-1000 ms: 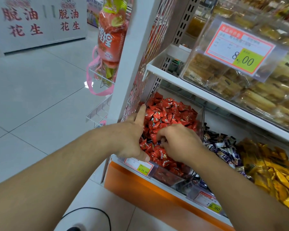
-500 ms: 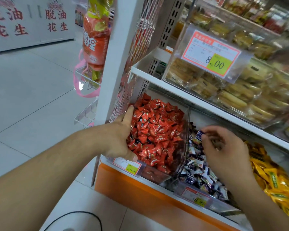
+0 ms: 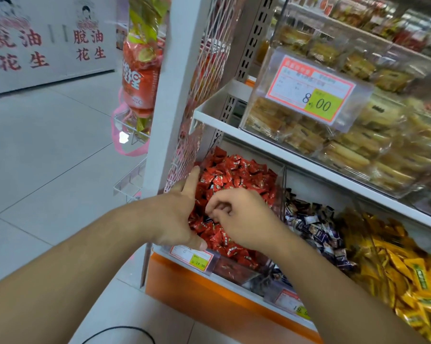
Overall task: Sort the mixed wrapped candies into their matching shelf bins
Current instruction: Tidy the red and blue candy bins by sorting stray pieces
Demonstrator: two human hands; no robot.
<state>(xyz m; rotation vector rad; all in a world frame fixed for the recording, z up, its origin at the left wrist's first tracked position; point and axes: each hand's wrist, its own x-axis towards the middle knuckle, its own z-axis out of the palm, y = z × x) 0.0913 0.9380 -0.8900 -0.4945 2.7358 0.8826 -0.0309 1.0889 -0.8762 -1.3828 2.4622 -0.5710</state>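
At frame centre we see glossy red wrapped candies point(image 3: 236, 175) heaped in their clear bin point(image 3: 279, 184), our left hand point(image 3: 177, 217) spread wide on its edge, our right hand point(image 3: 239, 219) curled above them, its grasp unclear.

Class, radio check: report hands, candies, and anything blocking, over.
Left hand open, braced on red candy bin. Right hand curled over red candies, grasp unclear. Dark stray candy by its fingertips. Nothing blocking.
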